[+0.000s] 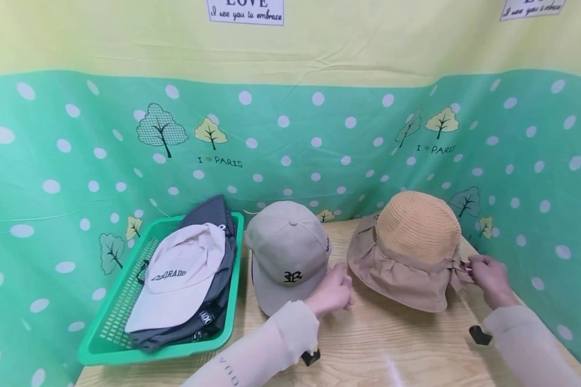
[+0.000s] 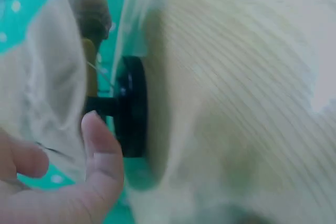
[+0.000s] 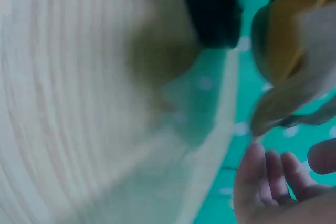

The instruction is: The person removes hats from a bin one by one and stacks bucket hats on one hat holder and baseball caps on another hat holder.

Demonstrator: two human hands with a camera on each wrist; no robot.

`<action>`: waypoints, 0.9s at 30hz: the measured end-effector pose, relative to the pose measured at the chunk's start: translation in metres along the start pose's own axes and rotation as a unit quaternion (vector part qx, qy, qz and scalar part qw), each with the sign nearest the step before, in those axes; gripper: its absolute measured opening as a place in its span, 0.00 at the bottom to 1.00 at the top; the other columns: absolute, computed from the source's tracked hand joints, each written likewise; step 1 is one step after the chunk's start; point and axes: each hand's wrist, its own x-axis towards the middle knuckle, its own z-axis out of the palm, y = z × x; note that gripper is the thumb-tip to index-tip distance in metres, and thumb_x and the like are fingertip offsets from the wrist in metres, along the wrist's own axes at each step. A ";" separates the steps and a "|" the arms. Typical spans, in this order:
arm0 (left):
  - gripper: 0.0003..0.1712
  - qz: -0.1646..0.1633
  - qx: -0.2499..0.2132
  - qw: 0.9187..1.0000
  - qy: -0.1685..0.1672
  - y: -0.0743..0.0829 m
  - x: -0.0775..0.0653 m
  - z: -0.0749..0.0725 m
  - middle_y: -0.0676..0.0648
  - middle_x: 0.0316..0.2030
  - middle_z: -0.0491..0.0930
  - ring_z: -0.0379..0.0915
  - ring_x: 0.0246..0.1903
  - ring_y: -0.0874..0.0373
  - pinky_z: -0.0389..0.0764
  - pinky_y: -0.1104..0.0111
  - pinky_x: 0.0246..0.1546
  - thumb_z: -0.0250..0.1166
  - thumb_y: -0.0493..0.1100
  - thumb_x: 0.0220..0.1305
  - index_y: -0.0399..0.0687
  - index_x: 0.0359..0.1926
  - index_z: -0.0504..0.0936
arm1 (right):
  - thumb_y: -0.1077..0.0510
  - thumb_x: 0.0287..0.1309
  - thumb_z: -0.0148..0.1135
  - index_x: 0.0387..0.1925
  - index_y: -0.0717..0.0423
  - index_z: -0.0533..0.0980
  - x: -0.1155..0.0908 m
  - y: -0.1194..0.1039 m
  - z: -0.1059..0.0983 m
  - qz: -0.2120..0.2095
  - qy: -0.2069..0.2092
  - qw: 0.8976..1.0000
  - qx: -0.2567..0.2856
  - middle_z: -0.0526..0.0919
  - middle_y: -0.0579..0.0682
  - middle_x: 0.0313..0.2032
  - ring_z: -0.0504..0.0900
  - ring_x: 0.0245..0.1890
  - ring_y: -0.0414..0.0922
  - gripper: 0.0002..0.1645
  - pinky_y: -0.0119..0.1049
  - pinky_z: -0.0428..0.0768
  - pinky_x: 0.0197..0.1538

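A sun hat point(image 1: 411, 231) with a tan woven crown and a wide brown fabric brim sits on a black stand point(image 2: 131, 108), whose base shows in both wrist views. At the brim's right side, my right hand point(image 1: 491, 277) pinches the fabric by the bow; its fingertips point(image 3: 252, 163) meet a tapering fold in the right wrist view. My left hand point(image 1: 333, 290) is beside the brim's left edge, fingers loosely bent. In the left wrist view, its thumb and a finger stand apart near the brim fabric point(image 2: 58, 77); contact is unclear.
A grey baseball cap point(image 1: 290, 247) stands just left of my left hand. Farther left, a green basket point(image 1: 239, 279) holds a white cap point(image 1: 179, 274) over dark hats. A green dotted curtain point(image 1: 290, 145) borders the wooden table point(image 1: 368, 344) at the back and sides.
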 end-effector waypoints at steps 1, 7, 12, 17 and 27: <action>0.24 0.005 0.005 1.000 -0.010 0.002 -0.006 -0.004 0.45 0.34 0.76 0.76 0.19 0.56 0.77 0.66 0.23 0.47 0.37 0.72 0.33 0.66 0.60 | 0.52 0.70 0.36 0.52 0.75 0.67 -0.003 -0.003 0.000 -0.012 0.018 1.000 -0.013 0.74 0.60 0.41 0.72 0.26 0.31 0.28 0.29 0.78 0.30; 0.19 0.056 0.067 0.995 -0.044 0.016 -0.032 -0.039 0.48 0.34 0.76 0.76 0.21 0.60 0.77 0.70 0.25 0.48 0.38 0.73 0.36 0.61 0.69 | 0.48 0.71 0.37 0.57 0.72 0.66 -0.028 -0.037 0.002 -0.107 0.065 0.989 -0.082 0.73 0.66 0.46 0.72 0.35 0.43 0.31 0.29 0.73 0.28; 0.18 0.106 0.152 0.982 -0.030 0.022 -0.051 -0.071 0.53 0.29 0.75 0.74 0.28 0.66 0.76 0.68 0.42 0.49 0.40 0.73 0.38 0.58 0.73 | 0.47 0.71 0.41 0.55 0.69 0.70 -0.051 -0.069 0.008 -0.176 0.092 0.973 -0.118 0.75 0.65 0.44 0.72 0.38 0.51 0.29 0.28 0.72 0.25; 0.15 0.138 0.182 0.974 -0.016 0.021 -0.073 -0.095 0.56 0.32 0.75 0.74 0.29 0.68 0.75 0.66 0.45 0.52 0.40 0.70 0.40 0.54 0.76 | 0.51 0.70 0.46 0.54 0.68 0.70 -0.067 -0.087 0.016 -0.219 0.114 0.965 -0.092 0.75 0.64 0.45 0.72 0.40 0.46 0.24 0.26 0.71 0.31; 0.15 0.124 0.174 0.977 -0.019 0.016 -0.106 -0.138 0.49 0.35 0.78 0.75 0.30 0.64 0.77 0.70 0.33 0.53 0.40 0.71 0.38 0.53 0.76 | 0.60 0.66 0.53 0.44 0.65 0.76 -0.094 -0.107 0.033 -0.310 0.162 0.935 -0.064 0.75 0.52 0.38 0.70 0.33 0.32 0.12 0.22 0.69 0.34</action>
